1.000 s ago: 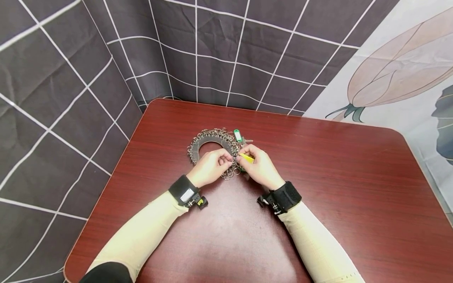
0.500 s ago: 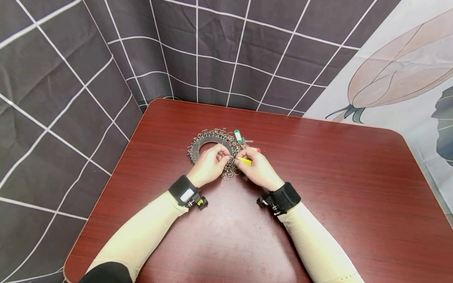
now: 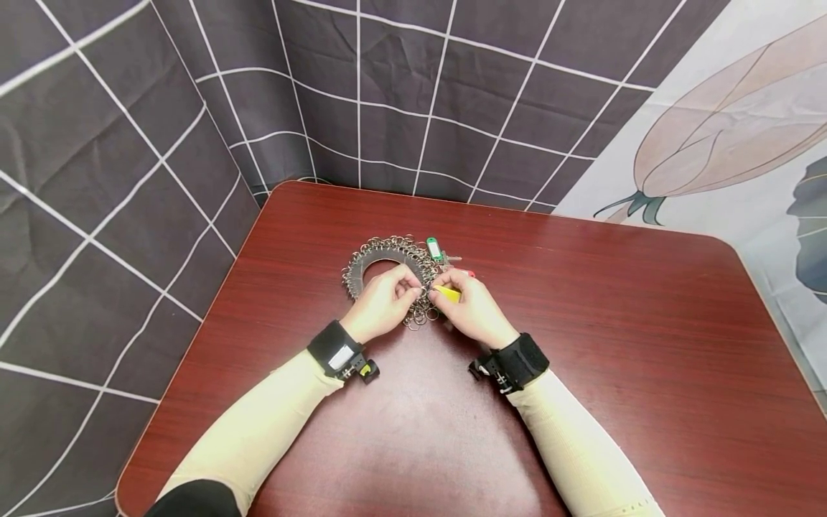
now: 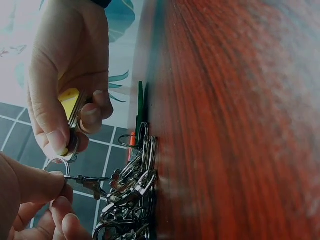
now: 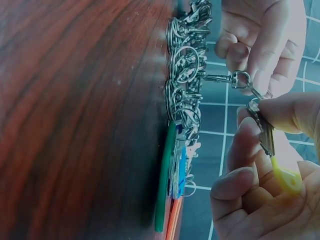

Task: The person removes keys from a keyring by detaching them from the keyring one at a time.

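A round grey band (image 3: 353,273) fringed with metal clasps and split rings lies on the table. At its right side, my left hand (image 3: 382,301) pinches a split ring (image 4: 59,163) that hangs from one swivel clasp (image 5: 235,79) of the band. My right hand (image 3: 472,305) faces it and grips a key (image 5: 265,134) with a yellow key tag (image 5: 286,179), the tag lying against the palm. In the right wrist view the key's head end is right at the split ring, close to both thumbs. Fingertips partly hide where they meet.
Beside the band lie a green key tag (image 3: 433,248), a loose key (image 3: 454,258) and a red tag (image 3: 469,273). The right wrist view also shows a blue tag (image 5: 182,170). Dark gridded cloth (image 3: 388,93) borders the brown table (image 3: 614,323).
Over the last second both hands shift slightly at the band's right side. My left fingers rise a little, and my right fingers lower, uncovering the red tag. The last half second shows hardly any movement.
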Motion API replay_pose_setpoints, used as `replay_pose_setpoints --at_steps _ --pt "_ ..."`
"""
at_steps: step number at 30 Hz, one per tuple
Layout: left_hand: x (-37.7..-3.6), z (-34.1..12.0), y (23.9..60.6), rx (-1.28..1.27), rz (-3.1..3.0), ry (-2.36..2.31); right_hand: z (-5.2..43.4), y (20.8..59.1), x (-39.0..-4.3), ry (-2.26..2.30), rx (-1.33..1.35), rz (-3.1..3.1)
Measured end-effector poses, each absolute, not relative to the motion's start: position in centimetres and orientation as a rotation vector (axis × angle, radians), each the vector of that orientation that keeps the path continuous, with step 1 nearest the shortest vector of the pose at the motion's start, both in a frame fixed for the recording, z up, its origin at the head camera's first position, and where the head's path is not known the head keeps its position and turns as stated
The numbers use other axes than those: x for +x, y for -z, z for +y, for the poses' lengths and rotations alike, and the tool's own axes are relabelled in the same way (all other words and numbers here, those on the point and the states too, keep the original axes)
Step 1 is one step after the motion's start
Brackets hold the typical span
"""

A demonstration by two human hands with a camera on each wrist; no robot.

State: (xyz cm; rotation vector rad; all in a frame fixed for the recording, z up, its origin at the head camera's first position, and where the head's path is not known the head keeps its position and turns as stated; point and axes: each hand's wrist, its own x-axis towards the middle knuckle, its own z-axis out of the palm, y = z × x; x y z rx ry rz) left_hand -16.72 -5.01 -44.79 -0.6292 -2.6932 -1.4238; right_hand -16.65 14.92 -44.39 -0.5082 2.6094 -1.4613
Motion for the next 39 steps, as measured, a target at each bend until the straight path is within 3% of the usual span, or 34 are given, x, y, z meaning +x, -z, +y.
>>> replay_pose_setpoints --at_steps 39 --pt "-16.8 -5.02 45.06 -0.61 -2.662 1.393 14.89 44.89 -16.75 1.483 -0.517 2.598"
